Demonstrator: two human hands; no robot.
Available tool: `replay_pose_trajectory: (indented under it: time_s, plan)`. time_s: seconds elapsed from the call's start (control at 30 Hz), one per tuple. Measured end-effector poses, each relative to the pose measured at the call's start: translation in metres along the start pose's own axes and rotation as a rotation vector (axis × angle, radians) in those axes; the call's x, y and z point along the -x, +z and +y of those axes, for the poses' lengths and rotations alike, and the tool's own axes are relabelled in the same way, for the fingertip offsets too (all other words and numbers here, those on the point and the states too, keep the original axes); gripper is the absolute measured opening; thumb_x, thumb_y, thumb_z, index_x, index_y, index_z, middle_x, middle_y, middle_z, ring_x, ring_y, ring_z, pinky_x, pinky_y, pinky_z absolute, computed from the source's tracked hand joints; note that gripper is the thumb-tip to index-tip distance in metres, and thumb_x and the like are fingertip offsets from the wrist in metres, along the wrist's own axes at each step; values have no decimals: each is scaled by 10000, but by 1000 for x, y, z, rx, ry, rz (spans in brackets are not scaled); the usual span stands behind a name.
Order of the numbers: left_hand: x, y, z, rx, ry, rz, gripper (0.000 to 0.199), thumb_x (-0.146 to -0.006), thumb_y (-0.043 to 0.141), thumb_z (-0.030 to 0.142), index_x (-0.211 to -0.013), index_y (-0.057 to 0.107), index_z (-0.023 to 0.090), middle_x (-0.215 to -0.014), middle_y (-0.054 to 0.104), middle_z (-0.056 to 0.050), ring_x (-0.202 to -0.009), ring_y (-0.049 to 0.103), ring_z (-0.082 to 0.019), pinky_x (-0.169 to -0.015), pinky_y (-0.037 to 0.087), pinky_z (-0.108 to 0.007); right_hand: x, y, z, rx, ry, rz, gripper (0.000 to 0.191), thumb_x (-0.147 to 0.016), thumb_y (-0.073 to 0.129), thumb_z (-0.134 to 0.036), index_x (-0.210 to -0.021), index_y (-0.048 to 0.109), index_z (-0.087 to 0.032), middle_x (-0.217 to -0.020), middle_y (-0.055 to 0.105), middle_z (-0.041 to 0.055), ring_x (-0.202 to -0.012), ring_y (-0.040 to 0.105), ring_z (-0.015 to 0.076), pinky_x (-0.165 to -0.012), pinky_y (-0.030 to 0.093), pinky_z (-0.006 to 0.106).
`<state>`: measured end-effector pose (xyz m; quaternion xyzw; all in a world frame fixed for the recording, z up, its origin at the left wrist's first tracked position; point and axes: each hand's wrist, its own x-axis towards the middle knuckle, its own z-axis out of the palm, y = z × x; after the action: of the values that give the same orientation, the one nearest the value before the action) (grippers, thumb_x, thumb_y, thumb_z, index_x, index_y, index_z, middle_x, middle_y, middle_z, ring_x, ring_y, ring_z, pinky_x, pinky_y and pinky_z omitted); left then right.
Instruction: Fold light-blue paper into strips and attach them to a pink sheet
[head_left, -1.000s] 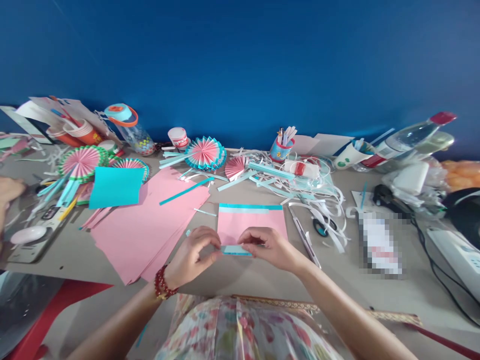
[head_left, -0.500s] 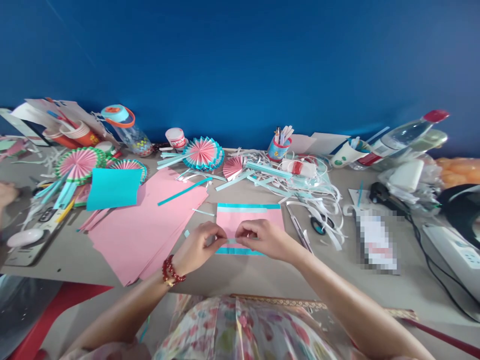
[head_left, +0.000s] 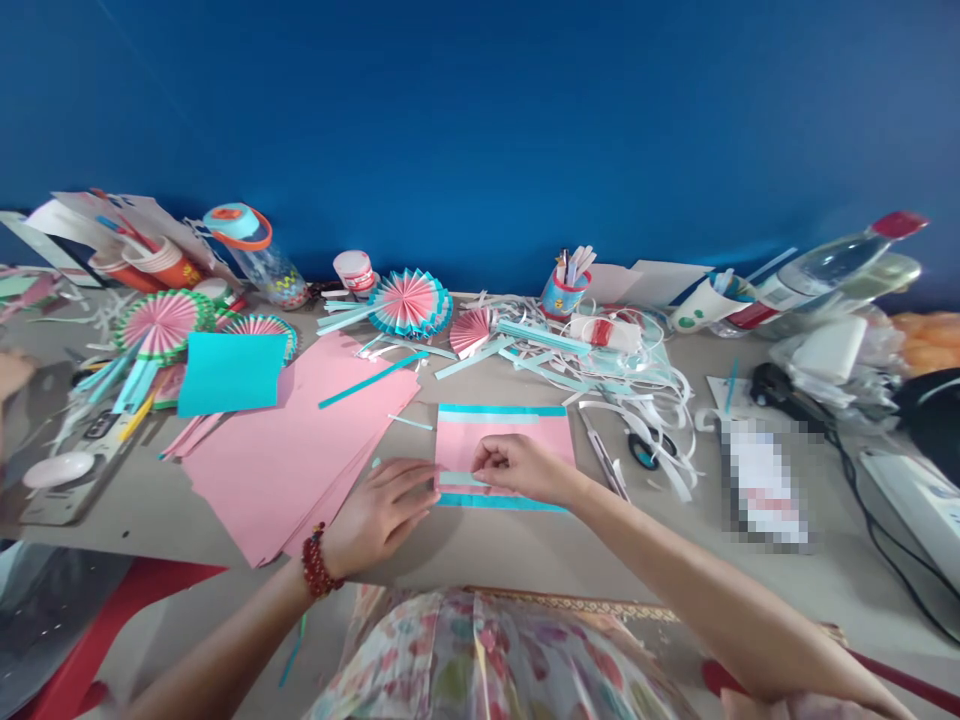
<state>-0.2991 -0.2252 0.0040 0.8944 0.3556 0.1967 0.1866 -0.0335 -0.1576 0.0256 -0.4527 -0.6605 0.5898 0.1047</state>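
A pink paper sheet (head_left: 551, 435) with teal bands along its far and near edges lies flat before me. One pale strip (head_left: 487, 416) runs along its far band. A second pale strip (head_left: 456, 479) lies along the near side, partly covered by my right hand (head_left: 525, 468), whose thumb and fingers are pinched on it. My left hand (head_left: 390, 508), wearing a red bead bracelet (head_left: 319, 562), rests palm down, fingers stretched out with their tips at the sheet's left edge. What sits inside the right pinch is mostly hidden.
Large pink sheets (head_left: 300, 450) and a teal sheet (head_left: 231, 375) lie left. Folded paper rosettes (head_left: 411, 303), cut strips (head_left: 544, 338) and a pen cup (head_left: 564, 297) stand behind. A craft knife (head_left: 602, 452) and scissors (head_left: 643, 450) lie right. Another person's hand (head_left: 13, 375) shows far left.
My left hand has let go its pinch near the strip, moved left and down, and flattened out. The right hand stays pinched over the sheet. More of the near strip shows.
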Motion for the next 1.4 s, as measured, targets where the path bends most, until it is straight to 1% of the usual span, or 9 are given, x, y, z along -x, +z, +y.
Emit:
replay_pose_trajectory:
  time_s: [0.13, 0.27, 0.43, 0.57, 0.8, 0.97, 1.1, 1.23, 1.4]
  plan:
    - [0, -1, 0, -24, 31, -32, 308, -935, 485, 151, -1196, 620, 244, -1376, 545, -80, -1271, 480, -247, -1001, 463, -445, -6, 5, -1, -16, 49, -37, 65, -735, 617, -224, -777, 611, -176, -618, 641, -18, -598, 637, 141, -499, 421, 195]
    - [-2, -2, -1, -24, 42, -44, 293, -954, 477, 179, -1190, 632, 254, -1377, 546, -67, -1259, 489, -228, -1023, 452, -431, -9, 7, -2, -38, 90, -77, 71, -730, 608, -217, -789, 604, -178, -636, 649, -18, -619, 671, 156, -518, 462, 204]
    - [1, -1, -5, -36, 70, -56, 332, -966, 470, 184, -1259, 604, 264, -1404, 535, -56, -1290, 467, -225, -1062, 427, -440, -10, 7, -3, -36, 83, -92, 75, -727, 610, -214, -793, 616, -180, -613, 647, -24, -577, 637, 133, -501, 439, 192]
    - [1, -2, -4, -33, 56, -54, 335, -972, 462, 189, -1262, 605, 273, -1408, 537, -50, -1286, 477, -222, -1061, 436, -439, -10, 6, -4, -21, 78, -116, 71, -735, 602, -210, -797, 620, -182, -612, 657, -25, -534, 598, 114, -495, 436, 193]
    - [0, -3, -3, -40, 65, -50, 348, -964, 470, 176, -1268, 607, 275, -1410, 539, -45, -1291, 475, -221, -1071, 433, -441, -10, 10, 0, 37, 92, -94, 82, -737, 594, -203, -813, 619, -183, -649, 679, -14, -563, 626, 127, -483, 432, 193]
    - [0, -4, -4, -36, 72, -46, 349, -957, 475, 173, -1259, 614, 277, -1425, 525, -42, -1295, 474, -221, -1065, 439, -434, -8, 11, -5, 70, 61, -96, 97, -742, 573, -174, -821, 627, -189, -668, 688, -14, -614, 656, 135, -505, 442, 188]
    - [0, -3, -3, -44, 80, -39, 362, -959, 457, 159, -1270, 603, 275, -1430, 519, -46, -1305, 462, -224, -1072, 431, -448, -6, 11, -7, 90, 68, -78, 96, -739, 565, -174, -810, 627, -189, -663, 685, -14, -623, 663, 142, -509, 447, 194]
    - [2, -3, -4, -35, 94, -36, 362, -952, 465, 160, -1272, 597, 269, -1451, 491, -61, -1315, 455, -239, -1078, 425, -470, -7, 12, -2, 113, 52, -74, 110, -741, 563, -188, -825, 635, -191, -679, 697, -14, -622, 658, 136, -516, 440, 193]
    - [4, 0, -5, -18, 40, -2, 419, -953, 464, 178, -1367, 505, 230, -1436, 502, -88, -1307, 470, -241, -1067, 449, -447, -7, 11, -1, 121, 37, -75, 118, -745, 559, -182, -831, 639, -191, -681, 698, -16, -603, 647, 129, -506, 424, 185]
